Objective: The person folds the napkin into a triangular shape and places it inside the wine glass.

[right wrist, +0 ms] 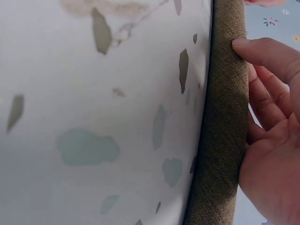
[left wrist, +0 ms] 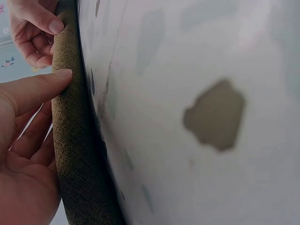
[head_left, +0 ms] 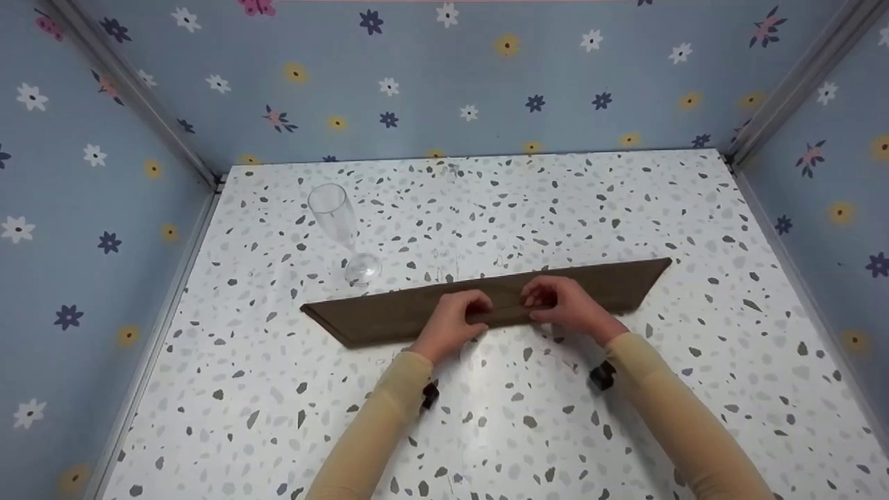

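Note:
A brown folded cloth lies across the middle of the table as a long strip with slanted ends. My left hand holds its near edge, just left of the strip's middle. In the left wrist view the left thumb presses on the thick folded edge, and the other fingers curl on the far side. A short gap to the right, my right hand grips the same edge. The right wrist view shows the right thumb on the fold, with the fingers partly hidden behind it.
A clear champagne flute stands behind the cloth's left part. The white speckled table is bordered by blue flowered walls at the back and both sides. A small black device sits at the right wrist, another at the left.

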{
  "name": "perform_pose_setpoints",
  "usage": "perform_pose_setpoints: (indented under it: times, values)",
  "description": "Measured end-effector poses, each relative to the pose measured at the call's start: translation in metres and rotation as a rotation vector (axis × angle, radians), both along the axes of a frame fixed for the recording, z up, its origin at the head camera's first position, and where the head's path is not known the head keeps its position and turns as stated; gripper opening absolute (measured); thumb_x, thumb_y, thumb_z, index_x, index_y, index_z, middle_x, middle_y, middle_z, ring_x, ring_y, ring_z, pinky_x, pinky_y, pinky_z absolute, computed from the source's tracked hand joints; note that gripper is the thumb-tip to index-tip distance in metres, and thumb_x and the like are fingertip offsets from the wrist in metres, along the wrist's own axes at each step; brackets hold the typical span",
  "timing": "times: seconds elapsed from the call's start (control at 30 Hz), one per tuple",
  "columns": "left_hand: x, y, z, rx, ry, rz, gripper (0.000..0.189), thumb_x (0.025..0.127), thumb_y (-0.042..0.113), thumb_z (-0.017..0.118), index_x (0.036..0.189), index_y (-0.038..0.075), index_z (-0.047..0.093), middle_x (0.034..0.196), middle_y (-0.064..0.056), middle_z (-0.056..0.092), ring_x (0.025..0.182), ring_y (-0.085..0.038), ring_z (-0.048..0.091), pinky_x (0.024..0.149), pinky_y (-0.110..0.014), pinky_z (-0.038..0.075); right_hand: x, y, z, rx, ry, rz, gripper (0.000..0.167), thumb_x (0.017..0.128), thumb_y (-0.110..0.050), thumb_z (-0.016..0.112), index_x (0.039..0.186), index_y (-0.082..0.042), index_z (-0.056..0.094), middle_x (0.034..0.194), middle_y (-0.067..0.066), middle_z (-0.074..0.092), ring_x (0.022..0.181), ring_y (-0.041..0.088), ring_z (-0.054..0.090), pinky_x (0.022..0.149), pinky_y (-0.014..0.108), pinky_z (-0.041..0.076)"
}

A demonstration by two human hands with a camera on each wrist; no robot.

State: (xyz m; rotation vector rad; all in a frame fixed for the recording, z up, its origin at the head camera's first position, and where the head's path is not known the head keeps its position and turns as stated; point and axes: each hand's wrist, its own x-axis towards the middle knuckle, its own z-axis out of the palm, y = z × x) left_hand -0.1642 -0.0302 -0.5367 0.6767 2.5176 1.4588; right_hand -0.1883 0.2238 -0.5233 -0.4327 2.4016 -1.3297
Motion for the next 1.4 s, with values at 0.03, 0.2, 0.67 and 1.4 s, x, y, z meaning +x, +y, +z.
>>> perform_pose_setpoints:
  times: [0.03, 0.2, 0.67, 1.4]
  values:
    - [0.000, 0.000, 0.000, -0.004, 0.001, 0.000, 0.028, 0.077, -0.003, 0.075, 0.103, 0.006, 0.067, 0.101, 0.001, 0.067, 0.099, -0.013, 0.059, 0.090, -0.027, 0.046, 0.000, 0.000, 0.000, -0.002, -0.003, 0.001, 0.034, 0.075, 0.001, 0.076, 0.104, -0.012, 0.067, 0.093, 0.002, 0.066, 0.089, 0.020, 0.061, 0.081, 0.035, 0.051]
    - [-0.004, 0.000, 0.000, -0.013, -0.002, 0.001, 0.025, 0.078, -0.001, 0.075, 0.101, 0.006, 0.068, 0.098, 0.001, 0.067, 0.096, -0.013, 0.060, 0.088, -0.027, 0.047, 0.001, 0.000, 0.001, -0.007, 0.013, -0.008, 0.034, 0.075, 0.002, 0.075, 0.105, -0.011, 0.066, 0.094, 0.004, 0.066, 0.089, 0.020, 0.061, 0.082, 0.035, 0.051]
    - [-0.007, -0.001, 0.003, 0.003, -0.044, 0.028, 0.023, 0.083, -0.002, 0.071, 0.104, 0.004, 0.063, 0.097, -0.003, 0.067, 0.093, -0.011, 0.061, 0.085, -0.025, 0.048, 0.007, -0.003, 0.006, -0.027, 0.157, 0.020, 0.029, 0.079, 0.009, 0.070, 0.102, -0.007, 0.066, 0.093, 0.001, 0.068, 0.090, 0.015, 0.063, 0.083, 0.033, 0.051]
    - [-0.013, 0.001, 0.005, -0.057, -0.042, 0.047, 0.015, 0.086, 0.002, 0.068, 0.101, 0.005, 0.065, 0.094, 0.001, 0.064, 0.089, -0.011, 0.059, 0.081, -0.024, 0.049, 0.000, -0.005, -0.002, 0.040, 0.144, 0.004, 0.036, 0.074, 0.006, 0.074, 0.106, -0.010, 0.066, 0.102, 0.001, 0.064, 0.098, 0.017, 0.058, 0.091, 0.036, 0.046]
